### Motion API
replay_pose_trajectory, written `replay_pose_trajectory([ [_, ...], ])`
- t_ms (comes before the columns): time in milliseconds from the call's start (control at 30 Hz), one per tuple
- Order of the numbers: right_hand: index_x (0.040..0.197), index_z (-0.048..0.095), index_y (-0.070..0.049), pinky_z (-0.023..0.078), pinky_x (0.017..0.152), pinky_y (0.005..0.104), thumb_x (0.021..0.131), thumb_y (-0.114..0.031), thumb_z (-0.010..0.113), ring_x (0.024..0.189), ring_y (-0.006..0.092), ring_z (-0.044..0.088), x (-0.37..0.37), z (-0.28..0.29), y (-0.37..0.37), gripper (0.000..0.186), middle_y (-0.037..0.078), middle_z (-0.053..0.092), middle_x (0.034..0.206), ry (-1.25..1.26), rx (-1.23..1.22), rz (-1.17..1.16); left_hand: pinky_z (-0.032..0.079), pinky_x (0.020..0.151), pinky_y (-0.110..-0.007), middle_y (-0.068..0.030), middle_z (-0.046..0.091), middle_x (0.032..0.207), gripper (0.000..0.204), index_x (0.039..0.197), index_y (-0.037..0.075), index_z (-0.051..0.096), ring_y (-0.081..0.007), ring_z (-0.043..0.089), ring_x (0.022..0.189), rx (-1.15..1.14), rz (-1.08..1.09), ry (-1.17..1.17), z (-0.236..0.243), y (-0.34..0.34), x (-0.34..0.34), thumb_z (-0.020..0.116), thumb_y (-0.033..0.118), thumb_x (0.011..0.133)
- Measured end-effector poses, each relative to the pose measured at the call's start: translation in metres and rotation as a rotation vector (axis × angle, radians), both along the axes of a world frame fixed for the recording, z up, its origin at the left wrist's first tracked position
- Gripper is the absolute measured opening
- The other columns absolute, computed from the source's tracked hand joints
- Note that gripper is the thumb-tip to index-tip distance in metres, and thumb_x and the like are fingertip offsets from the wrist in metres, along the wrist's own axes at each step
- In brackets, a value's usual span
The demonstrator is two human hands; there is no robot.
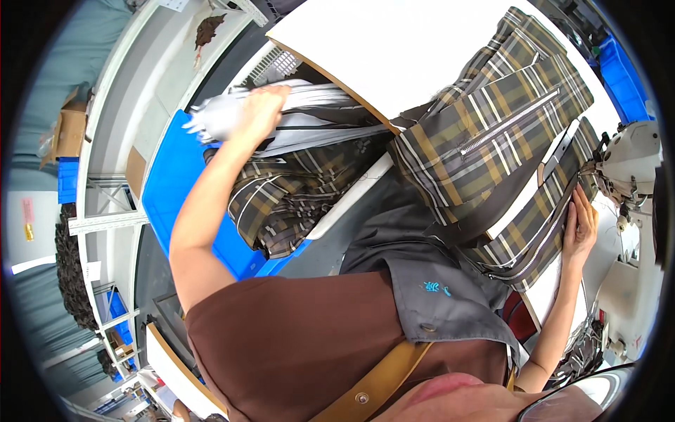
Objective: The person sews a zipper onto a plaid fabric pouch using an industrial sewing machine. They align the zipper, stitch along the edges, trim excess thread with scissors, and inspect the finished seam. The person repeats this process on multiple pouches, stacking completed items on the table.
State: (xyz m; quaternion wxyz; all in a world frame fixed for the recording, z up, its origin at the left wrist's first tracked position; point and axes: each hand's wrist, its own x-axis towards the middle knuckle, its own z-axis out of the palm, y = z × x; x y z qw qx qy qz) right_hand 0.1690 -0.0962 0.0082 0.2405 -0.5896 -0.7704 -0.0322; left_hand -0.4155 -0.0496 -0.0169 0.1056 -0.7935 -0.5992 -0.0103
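My left hand (261, 114), smeared by motion, is closed on a bundle of white and grey fabric (309, 95) at the left of the table. Under it, plaid fabric pieces (274, 200) in olive, black and white lie heaped over a blue bin (165, 190). My right hand (581, 228) lies with its fingers stretched out along the edge of a plaid garment (436, 158) with long metal zippers (510, 123). This garment spreads over the table and hangs down at my lap. A dark band (492, 204) crosses it.
A white tabletop (365, 42) with a wooden edge lies ahead. At the right stands a sewing machine (629, 158), close to my right hand. Another blue bin (622, 77) sits at the far right. White shelving (105, 225) with a cardboard box (72, 126) runs along the left.
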Motion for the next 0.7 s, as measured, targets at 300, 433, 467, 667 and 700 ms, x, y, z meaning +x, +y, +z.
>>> replay_pose_trajectory([
  [300, 0.104, 0.062, -0.002, 0.041, 0.087, 0.0311, 0.085, -0.005, 0.053, 0.096, 0.0238, 0.055, 0.003, -0.001, 0.000, 0.021, 0.008, 0.060, 0.112, 0.006, 0.018, 0.000, 0.046, 0.079, -0.031, -0.0123, 0.064, 0.096, 0.041, 0.107, -0.002, 0.057, -0.0200, 0.061, 0.088, -0.275, 0.301, -0.686, 0.191, -0.017, 0.021, 0.068, 0.014, 0.071],
  [433, 0.105, 0.061, -0.001, 0.040, 0.088, 0.0307, 0.086, -0.005, 0.051, 0.096, 0.0231, 0.054, 0.003, -0.001, 0.001, 0.022, 0.008, 0.059, 0.114, 0.011, 0.001, 0.000, 0.046, 0.078, -0.028, -0.0072, 0.062, 0.095, 0.046, 0.109, 0.000, 0.056, -0.0163, 0.059, 0.086, -0.502, 0.156, -1.012, 0.196, 0.061, 0.027, 0.071, 0.021, 0.071],
  [467, 0.102, 0.062, -0.002, 0.042, 0.087, 0.0308, 0.084, -0.004, 0.053, 0.096, 0.0235, 0.055, 0.000, 0.001, 0.002, 0.020, 0.007, 0.061, 0.111, 0.012, 0.022, -0.004, 0.046, 0.078, -0.028, -0.0074, 0.061, 0.097, 0.050, 0.112, 0.000, 0.054, -0.0159, 0.059, 0.086, -0.509, 0.152, -1.099, 0.181, 0.085, 0.031, 0.072, 0.022, 0.071],
  [667, 0.101, 0.062, -0.001, 0.044, 0.083, 0.0303, 0.081, -0.004, 0.056, 0.093, 0.0232, 0.055, -0.002, 0.003, -0.001, 0.021, 0.006, 0.060, 0.111, -0.003, 0.059, -0.014, 0.040, 0.092, -0.031, -0.0128, 0.053, 0.117, 0.073, 0.126, -0.001, 0.043, -0.0186, 0.051, 0.106, -0.662, -0.033, -0.877, 0.085, 0.176, 0.114, 0.074, 0.032, 0.069],
  [700, 0.101, 0.062, -0.001, 0.044, 0.083, 0.0305, 0.081, -0.004, 0.056, 0.093, 0.0233, 0.055, -0.004, 0.004, -0.001, 0.021, 0.006, 0.060, 0.111, 0.007, 0.057, -0.006, 0.041, 0.091, -0.030, -0.0134, 0.053, 0.118, 0.071, 0.125, 0.000, 0.044, -0.0180, 0.052, 0.106, -0.778, 0.057, -0.875, 0.086, 0.180, 0.109, 0.072, 0.035, 0.070],
])
